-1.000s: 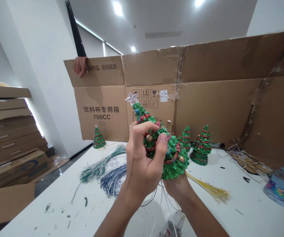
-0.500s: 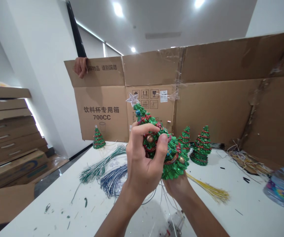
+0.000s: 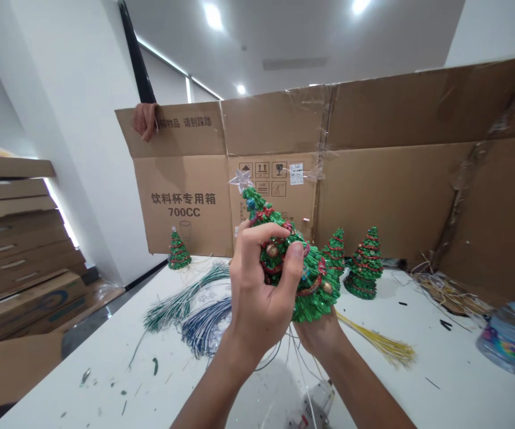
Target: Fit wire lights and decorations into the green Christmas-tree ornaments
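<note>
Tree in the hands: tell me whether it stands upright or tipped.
Tipped: the tree slants, its star high toward the picture's left and its wide bottom lower toward the right.

Reads 饮料杯专用箱 (image 3: 183, 198) near the lower left corner of the cardboard wall (image 3: 177, 168), with 700CC (image 3: 184, 212) directly beneath. Near its upper left corner, says 物品 请别踩踏 (image 3: 197, 122), partly hidden at the start. Farther right, between top and bottom edges, shows a twin-arrow sign (image 3: 262, 170) and a glass sign (image 3: 279, 170); just beside, carries a white sticker (image 3: 296, 174), too small to read.
</note>
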`<state>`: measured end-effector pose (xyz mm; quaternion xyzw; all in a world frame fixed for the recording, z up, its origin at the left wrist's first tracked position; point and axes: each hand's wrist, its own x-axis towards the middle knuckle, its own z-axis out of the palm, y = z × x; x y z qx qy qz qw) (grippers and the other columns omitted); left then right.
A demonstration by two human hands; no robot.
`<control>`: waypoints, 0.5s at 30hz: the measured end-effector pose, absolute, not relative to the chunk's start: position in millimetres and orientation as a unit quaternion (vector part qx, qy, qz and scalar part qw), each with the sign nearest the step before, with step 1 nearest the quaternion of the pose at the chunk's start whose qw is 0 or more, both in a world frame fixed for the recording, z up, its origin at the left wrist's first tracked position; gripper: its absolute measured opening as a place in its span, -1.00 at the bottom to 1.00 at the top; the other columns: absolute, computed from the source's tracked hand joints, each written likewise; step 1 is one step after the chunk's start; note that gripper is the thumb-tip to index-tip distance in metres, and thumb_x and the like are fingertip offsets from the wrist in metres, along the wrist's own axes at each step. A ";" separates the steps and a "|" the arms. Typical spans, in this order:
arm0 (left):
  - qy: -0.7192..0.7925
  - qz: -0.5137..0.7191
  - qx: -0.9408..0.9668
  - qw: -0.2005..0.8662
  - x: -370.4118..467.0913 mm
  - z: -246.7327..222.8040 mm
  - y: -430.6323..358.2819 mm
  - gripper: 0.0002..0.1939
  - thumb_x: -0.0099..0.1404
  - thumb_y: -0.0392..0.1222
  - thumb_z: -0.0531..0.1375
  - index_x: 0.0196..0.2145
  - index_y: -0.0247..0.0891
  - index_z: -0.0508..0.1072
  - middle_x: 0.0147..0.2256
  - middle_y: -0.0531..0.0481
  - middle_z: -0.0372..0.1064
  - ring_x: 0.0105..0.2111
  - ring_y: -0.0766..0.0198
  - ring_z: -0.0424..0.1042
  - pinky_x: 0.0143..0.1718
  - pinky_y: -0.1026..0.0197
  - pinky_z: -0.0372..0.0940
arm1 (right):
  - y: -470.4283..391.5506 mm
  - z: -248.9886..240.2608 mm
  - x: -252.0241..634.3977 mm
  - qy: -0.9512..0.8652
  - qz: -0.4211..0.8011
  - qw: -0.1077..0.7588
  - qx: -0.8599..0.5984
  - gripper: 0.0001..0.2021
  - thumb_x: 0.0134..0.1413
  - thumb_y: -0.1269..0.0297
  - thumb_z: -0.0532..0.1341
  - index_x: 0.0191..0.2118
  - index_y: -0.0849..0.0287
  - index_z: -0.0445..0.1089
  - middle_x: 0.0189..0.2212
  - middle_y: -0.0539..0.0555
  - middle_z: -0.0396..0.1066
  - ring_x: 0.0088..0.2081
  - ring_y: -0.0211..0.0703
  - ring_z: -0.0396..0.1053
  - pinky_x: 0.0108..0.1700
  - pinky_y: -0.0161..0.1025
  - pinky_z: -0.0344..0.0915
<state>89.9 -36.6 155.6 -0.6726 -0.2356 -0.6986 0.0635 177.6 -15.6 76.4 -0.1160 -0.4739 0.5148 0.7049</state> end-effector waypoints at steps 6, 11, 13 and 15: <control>-0.215 -0.723 -0.655 -0.034 96.1 150.2 -32.8 -0.50 0.38 -0.30 0.35 0.13 -0.03 0.20 -0.06 0.02 0.29 -0.25 0.32 0.45 -0.20 0.15 0.43 | -15.9 78.9 177.2 -0.463 0.541 0.695 -0.100 -0.48 0.21 -0.15 0.39 0.24 -0.22 0.49 0.32 0.08 0.46 0.45 0.14 0.25 0.47 0.34 0.17; -0.229 -0.715 -0.660 -0.014 95.0 151.6 -33.3 -0.57 0.38 -0.30 0.34 0.08 -0.05 0.25 -0.07 -0.01 0.31 -0.12 0.22 0.47 -0.10 0.08 0.42 | -15.2 78.6 179.5 -0.461 0.540 0.695 -0.109 -0.46 0.15 -0.17 0.42 0.22 -0.22 0.50 0.32 0.09 0.47 0.44 0.19 0.26 0.45 0.39 0.19; -0.235 -0.704 -0.670 0.025 93.0 152.4 -34.2 -0.63 0.40 -0.30 0.32 0.04 -0.06 0.30 -0.08 -0.01 0.33 -0.03 0.17 0.44 -0.03 0.05 0.40 | -16.7 81.6 179.0 -0.460 0.539 0.697 -0.111 -0.45 0.14 -0.17 0.43 0.22 -0.22 0.50 0.31 0.10 0.47 0.44 0.20 0.26 0.45 0.40 0.19; -0.233 -0.698 -0.676 0.049 91.6 152.9 -35.0 -0.68 0.41 -0.31 0.30 0.02 -0.06 0.32 -0.10 0.00 0.34 -0.02 0.17 0.42 -0.01 0.06 0.39 | -17.7 84.0 178.4 -0.460 0.534 0.701 -0.110 -0.48 0.18 -0.19 0.40 0.21 -0.24 0.50 0.32 0.08 0.46 0.45 0.17 0.26 0.45 0.38 0.20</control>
